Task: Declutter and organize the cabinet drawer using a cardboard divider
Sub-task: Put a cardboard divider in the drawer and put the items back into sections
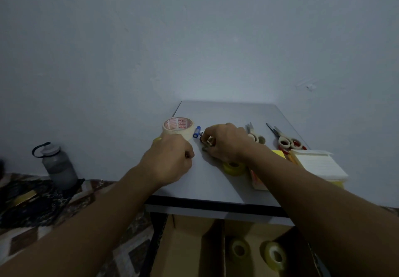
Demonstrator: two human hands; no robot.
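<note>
Cabinet top (216,186) butts against the wall (194,39) at its far edge; the near edge overhangs the open drawer (157,235). Plain surface shows in the far strip between the hands and the wall, and in the near-left part under the left forearm. Masking tape roll (178,126) stands just inside the left edge. Right side is crowded: two pairs of scissors (285,140), a white paper pad stack (319,164) at the right edge, and a yellow tape roll (234,167) partly under the right wrist. Left hand (170,160) sits just near of the masking tape, fingers curled tight; cannot tell if they hold anything. Right hand (226,142) is mid-top, fingers curled and pinching a small brownish item (209,140), too small to identify, beside a blue-capped piece (197,132). Cardboard divider (222,229) sits in the drawer, upright wall splitting it left to right. Right of that wall lie two yellowish tape rolls (238,249), one beside the other. A grey water bottle (57,166) stands on the floor, well left of the cabinet.
</note>
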